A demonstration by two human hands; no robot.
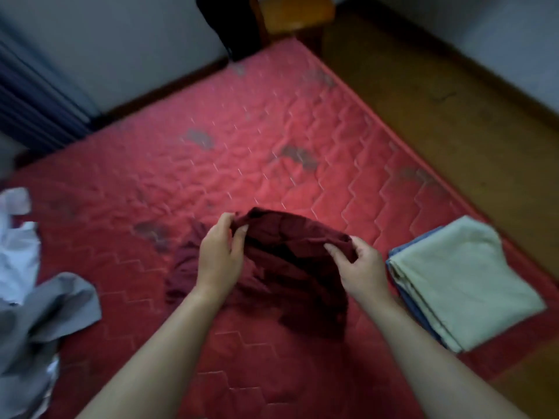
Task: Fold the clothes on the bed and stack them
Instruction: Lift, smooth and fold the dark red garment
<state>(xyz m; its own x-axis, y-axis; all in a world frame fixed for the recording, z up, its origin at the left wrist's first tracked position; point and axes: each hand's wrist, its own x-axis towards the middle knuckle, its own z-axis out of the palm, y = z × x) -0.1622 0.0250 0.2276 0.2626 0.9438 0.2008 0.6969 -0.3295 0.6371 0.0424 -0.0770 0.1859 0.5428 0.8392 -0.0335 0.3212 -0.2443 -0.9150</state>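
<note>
Maroon garment point(290, 261): dark red cloth, bunched and unfolded, held up at its top edge over the middle of the bed, with its lower part draped down onto the mattress point(272, 122).

Left hand point(219, 255): fingers and thumb curled round the garment's upper left corner, pinching the cloth.

Right hand point(361, 267): fingers and thumb closed on the garment's upper right edge, gripping the cloth. The two hands are a little apart, with the held edge arching between them.

Mattress: red, quilted in a zigzag stitch, with several grey worn patches across its surface.

Folded stack point(462, 282): on the right side of the mattress near its edge; a pale green folded piece on top, with a blue folded piece point(405, 252) beneath it showing along the left side.

Unfolded heap, left edge of the bed: a grey garment point(51, 306) lying crumpled, with a white garment point(15, 246) behind it, both well apart from the stack.

Floor point(438, 110): brownish, to the right of the bed.

Wooden furniture point(296, 13): orange-brown, beyond the far corner of the mattress; too blurred to tell what kind.
</note>
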